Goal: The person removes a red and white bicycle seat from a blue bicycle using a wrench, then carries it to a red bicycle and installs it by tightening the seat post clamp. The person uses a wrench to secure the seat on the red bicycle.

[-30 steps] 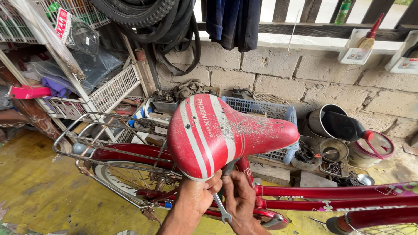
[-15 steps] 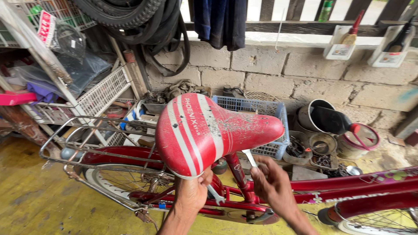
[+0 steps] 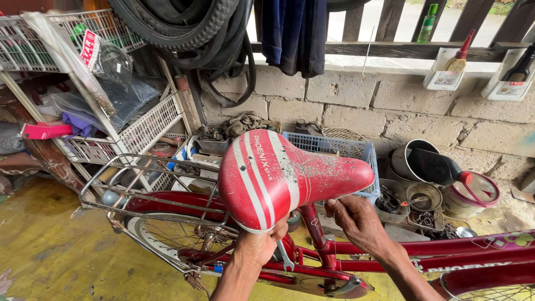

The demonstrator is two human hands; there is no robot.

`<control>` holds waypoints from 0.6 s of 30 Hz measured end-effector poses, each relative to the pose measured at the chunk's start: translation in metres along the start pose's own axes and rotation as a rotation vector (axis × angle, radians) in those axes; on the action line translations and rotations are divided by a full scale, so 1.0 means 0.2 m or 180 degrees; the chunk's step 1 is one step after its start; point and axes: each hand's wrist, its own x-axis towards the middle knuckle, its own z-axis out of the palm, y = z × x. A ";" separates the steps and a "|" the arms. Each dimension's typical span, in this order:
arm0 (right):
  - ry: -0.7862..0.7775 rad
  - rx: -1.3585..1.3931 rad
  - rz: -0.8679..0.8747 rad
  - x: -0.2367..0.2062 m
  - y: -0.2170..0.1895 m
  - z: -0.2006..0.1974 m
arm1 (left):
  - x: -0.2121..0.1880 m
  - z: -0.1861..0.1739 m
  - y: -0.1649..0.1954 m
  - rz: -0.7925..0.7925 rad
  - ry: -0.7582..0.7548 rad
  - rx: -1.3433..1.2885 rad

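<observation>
Red striped saddle [image 3: 284, 175]: left hand [image 3: 257, 245] grip clamped on its rear edge with a wrench [image 3: 284, 257]; right hand [image 3: 356, 220] grip loosely curled beneath its nose.

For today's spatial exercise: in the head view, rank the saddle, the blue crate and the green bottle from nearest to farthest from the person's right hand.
From the right hand:
1. Saddle: touching, just above the fingers, under its nose.
2. Blue crate: behind the saddle, against the block wall.
3. Green bottle: high up on the ledge by the fence, upper right.
</observation>
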 end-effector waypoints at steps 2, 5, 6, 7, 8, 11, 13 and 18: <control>0.0008 0.0086 -0.0151 0.00 -0.02 0.00 | 0.00 0.01 0.00 0.0044 -0.0085 -0.0026; 0.0190 -0.0236 -0.0764 0.02 -0.05 -0.01 | 0.01 0.01 -0.01 0.0042 -0.0088 -0.0040; 0.0197 -0.0371 -0.0667 0.03 -0.06 -0.01 | 0.02 0.00 -0.01 0.0040 -0.0061 -0.0038; 0.0203 -0.0507 -0.0570 0.04 -0.07 -0.01 | 0.02 -0.01 -0.02 0.0111 -0.0065 -0.0042; 0.0213 -0.0643 -0.0469 0.05 -0.08 -0.01 | 0.03 -0.02 -0.03 0.0176 -0.0073 -0.0045; 0.0205 -0.0594 -0.0521 0.06 -0.10 -0.03 | 0.06 -0.06 -0.07 0.0340 0.0196 0.0038; 0.0168 -0.0835 -0.1009 0.06 -0.11 -0.03 | 0.07 -0.09 -0.09 0.0430 0.0330 0.0067; 0.0107 -0.0512 -0.0484 0.06 -0.14 -0.03 | 0.08 -0.12 -0.12 0.0532 0.0371 -0.0045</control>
